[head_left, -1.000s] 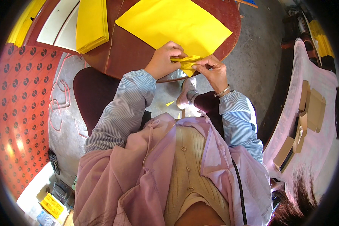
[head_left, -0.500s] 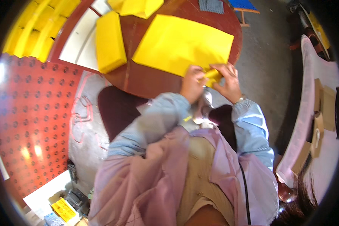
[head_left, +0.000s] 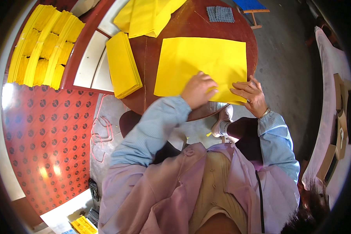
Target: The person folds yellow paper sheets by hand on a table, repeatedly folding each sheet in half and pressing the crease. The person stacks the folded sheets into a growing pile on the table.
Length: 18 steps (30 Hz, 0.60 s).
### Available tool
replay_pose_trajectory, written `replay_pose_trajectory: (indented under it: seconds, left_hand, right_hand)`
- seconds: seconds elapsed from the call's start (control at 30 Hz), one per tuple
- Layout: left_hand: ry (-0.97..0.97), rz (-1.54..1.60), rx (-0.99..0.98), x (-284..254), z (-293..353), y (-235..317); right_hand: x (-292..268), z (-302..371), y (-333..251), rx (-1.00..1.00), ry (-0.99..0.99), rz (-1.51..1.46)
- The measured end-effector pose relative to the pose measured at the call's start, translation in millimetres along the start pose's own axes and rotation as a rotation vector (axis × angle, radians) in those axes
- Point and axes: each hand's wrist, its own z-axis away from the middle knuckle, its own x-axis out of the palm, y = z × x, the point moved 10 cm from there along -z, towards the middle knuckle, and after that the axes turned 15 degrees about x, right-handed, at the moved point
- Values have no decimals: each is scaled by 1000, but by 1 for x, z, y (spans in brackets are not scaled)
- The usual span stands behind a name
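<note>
A yellow fabric-like sheet (head_left: 199, 58) lies spread on the round brown table (head_left: 175, 27), its near edge toward me. Over the near part of it is my left hand (head_left: 199, 89), fingers loosely bent and pointing right, with nothing visible in them. My right hand (head_left: 252, 96) is at the sheet's near right corner. Its fingers are stretched out and apart over the sheet; whether the thumb goes beneath the edge is hard to see. To the left stands a stack of folded yellow pieces (head_left: 123, 64).
More yellow pieces (head_left: 148, 17) lie at the table's far left. A small grey textured cloth (head_left: 220, 14) sits at the far edge. Several yellow bundles (head_left: 43, 46) fill a red-edged surface at left. A blue-topped stool (head_left: 251, 6) stands beyond; cardboard boxes (head_left: 341, 132) are at right.
The sheet's near right corner, bunched up between both hands before, now lies flatter. My hands have moved apart, the right one farther right. The view has shifted a little.
</note>
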Motion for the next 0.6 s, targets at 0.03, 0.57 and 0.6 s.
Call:
replay_pose_trajectory:
  seconds: [0.03,0.57,0.6]
  left_hand:
    - [-37,15,-15,-11,8,-13]
    - [270,363,-702,-109,121,-155]
    - [316,448,-745,-106,126,-159]
  right_hand:
    - [2,-1,-1,-3,-6,10]
    - [13,-23,90,663,-210,-330]
    - [13,-24,93,698,-217,-297]
